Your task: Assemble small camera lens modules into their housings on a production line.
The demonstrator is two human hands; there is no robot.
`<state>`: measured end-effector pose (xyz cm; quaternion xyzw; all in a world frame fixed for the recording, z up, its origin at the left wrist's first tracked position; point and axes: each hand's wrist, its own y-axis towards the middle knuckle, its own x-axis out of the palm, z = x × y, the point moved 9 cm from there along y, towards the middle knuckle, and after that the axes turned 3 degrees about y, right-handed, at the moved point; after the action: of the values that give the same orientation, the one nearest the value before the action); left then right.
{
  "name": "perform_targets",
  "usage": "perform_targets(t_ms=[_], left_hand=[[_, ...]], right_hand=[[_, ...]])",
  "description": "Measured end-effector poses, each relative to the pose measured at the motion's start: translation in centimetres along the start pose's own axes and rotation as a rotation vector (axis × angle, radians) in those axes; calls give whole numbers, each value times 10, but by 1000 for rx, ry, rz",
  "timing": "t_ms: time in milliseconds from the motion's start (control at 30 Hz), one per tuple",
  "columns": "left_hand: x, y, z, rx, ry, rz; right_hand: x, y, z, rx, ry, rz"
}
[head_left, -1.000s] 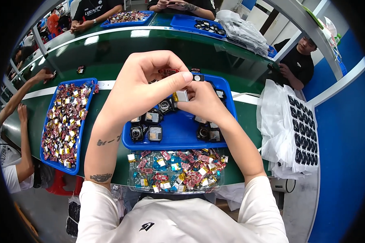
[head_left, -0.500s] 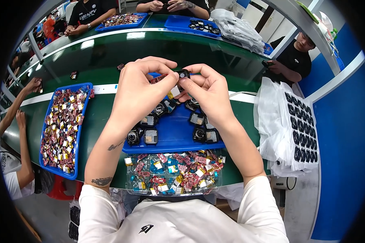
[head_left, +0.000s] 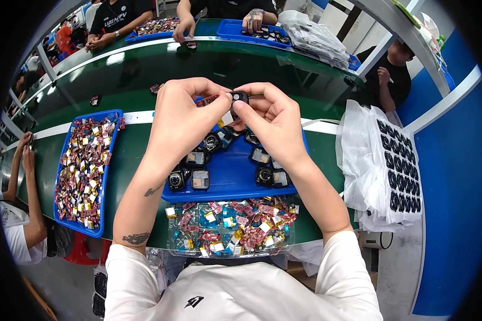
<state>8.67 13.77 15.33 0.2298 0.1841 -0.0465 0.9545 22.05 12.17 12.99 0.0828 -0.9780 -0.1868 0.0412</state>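
Above the far part of the blue tray [head_left: 227,176], both hands are closed round one small assembly. My right hand [head_left: 276,120] pinches a black smartwatch case [head_left: 240,97], thumb on its near face. My left hand [head_left: 185,109] is closed on a red circuit board [head_left: 206,100], its thumb tip meeting the case. A white and yellow battery [head_left: 226,119] hangs below the fingers; its connection is hidden. Several black watch cases lie in the tray, among them a round-dialled one [head_left: 176,180] and an open-backed one [head_left: 200,180].
Nearest me is a clear plastic tray [head_left: 171,242] of red boards and batteries. A long blue tray [head_left: 57,208] at left holds more. Stacked white sheets [head_left: 359,176] with black cases stand at right. Co-workers sit across the green belt [head_left: 144,72] and at left.
My hands stay together; the case is slightly lower and turned a little. Across the belt, a co-worker's hands have separated, one reaching down to a small part. The person at right has raised a hand.
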Motion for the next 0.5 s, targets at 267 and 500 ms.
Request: perform_targets(t_ms=[267, 500], left_hand=[[1, -4, 6, 9, 4, 4], [-7, -19, 44, 245, 145, 98]], right_hand=[[-3, 0, -3, -83, -43, 44], [-27, 4, -12, -125, 2, 138]])
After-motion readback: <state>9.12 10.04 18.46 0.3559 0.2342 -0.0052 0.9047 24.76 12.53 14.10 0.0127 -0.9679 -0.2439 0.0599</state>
